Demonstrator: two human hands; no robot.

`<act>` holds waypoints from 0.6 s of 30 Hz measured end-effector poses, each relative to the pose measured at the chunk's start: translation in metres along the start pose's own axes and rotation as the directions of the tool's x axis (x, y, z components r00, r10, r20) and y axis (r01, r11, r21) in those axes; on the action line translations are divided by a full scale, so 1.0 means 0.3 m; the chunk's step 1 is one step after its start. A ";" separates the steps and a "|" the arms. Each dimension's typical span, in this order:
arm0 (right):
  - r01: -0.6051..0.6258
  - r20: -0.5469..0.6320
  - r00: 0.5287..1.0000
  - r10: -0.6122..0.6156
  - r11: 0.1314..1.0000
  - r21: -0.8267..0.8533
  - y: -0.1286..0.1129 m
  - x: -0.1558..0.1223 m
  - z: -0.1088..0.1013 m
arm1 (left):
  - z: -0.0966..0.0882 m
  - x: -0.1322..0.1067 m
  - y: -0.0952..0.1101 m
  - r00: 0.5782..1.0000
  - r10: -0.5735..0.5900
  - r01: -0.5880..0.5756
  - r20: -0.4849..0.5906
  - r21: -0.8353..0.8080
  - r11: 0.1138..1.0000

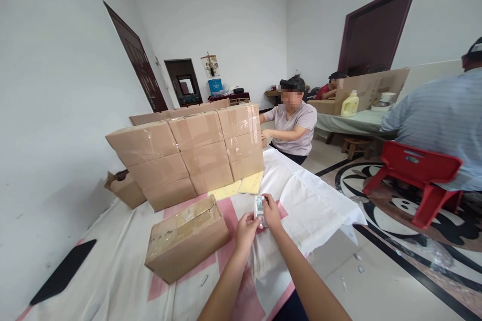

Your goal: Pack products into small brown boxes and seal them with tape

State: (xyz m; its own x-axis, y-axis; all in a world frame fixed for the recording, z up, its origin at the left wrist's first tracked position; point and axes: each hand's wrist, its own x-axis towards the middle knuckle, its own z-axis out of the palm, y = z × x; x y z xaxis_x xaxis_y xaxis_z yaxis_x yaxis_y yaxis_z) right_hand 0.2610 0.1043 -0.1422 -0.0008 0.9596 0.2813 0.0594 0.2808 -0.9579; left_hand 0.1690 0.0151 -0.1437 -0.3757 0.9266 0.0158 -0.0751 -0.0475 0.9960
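Note:
Both my hands hold a small white device with a grey display (pixel 259 203) above the cloth-covered table. My left hand (pixel 245 229) pinches its lower left end, and my right hand (pixel 271 211) grips its right side. What the display reads is too small to make out. Left of my hands lies a taped cardboard box (pixel 188 241) on the white and pink cloth (pixel 301 195). Just beyond the device, yellow dotted sheets (pixel 251 183) rest at the foot of a stack of boxes (pixel 203 155).
An open carton (pixel 130 191) stands behind the stack's left end, and a flat black object (pixel 64 271) lies at the table's left edge. Across the table a person (pixel 293 123) reaches behind the boxes. At right, another person sits on a red chair (pixel 417 165).

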 end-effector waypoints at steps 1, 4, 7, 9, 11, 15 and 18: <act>-0.002 -0.001 1.000 0.002 1.000 -0.001 0.000 0.001 0.000 | 0.001 -0.003 0.004 1.000 -0.002 0.002 0.002 -0.009 1.000; -0.008 -0.003 1.000 0.008 1.000 0.000 -0.002 0.000 0.000 | 0.003 -0.009 0.013 1.000 0.000 0.000 0.005 -0.030 1.000; -0.011 0.000 1.000 0.011 1.000 0.010 -0.011 -0.006 -0.001 | 0.008 -0.015 0.015 1.000 0.015 -0.015 -0.007 -0.025 1.000; -0.012 0.003 1.000 0.012 1.000 0.019 -0.017 -0.011 -0.001 | 0.013 -0.019 0.011 0.999 0.026 -0.027 -0.021 -0.007 1.000; -0.014 0.003 1.000 0.014 1.000 0.026 -0.020 -0.015 -0.001 | 0.018 -0.025 0.005 0.998 0.039 -0.039 -0.039 0.016 0.999; -0.013 -0.009 1.000 0.014 1.000 0.020 -0.017 -0.015 0.000 | 0.026 -0.040 -0.003 0.996 0.058 -0.054 -0.070 0.068 0.996; -0.005 -0.015 1.000 0.005 1.000 0.012 -0.011 -0.014 0.001 | 0.029 -0.045 0.000 0.995 0.056 -0.049 -0.078 0.084 0.995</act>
State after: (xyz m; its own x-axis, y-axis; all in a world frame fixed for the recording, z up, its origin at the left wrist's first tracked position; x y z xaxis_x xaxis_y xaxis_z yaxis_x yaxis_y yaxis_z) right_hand 0.2605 0.0994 -0.1403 0.0142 0.9607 0.2771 0.0474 0.2761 -0.9600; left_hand 0.1820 0.0059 -0.1433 -0.4502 0.8906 0.0648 0.0215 -0.0617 0.9979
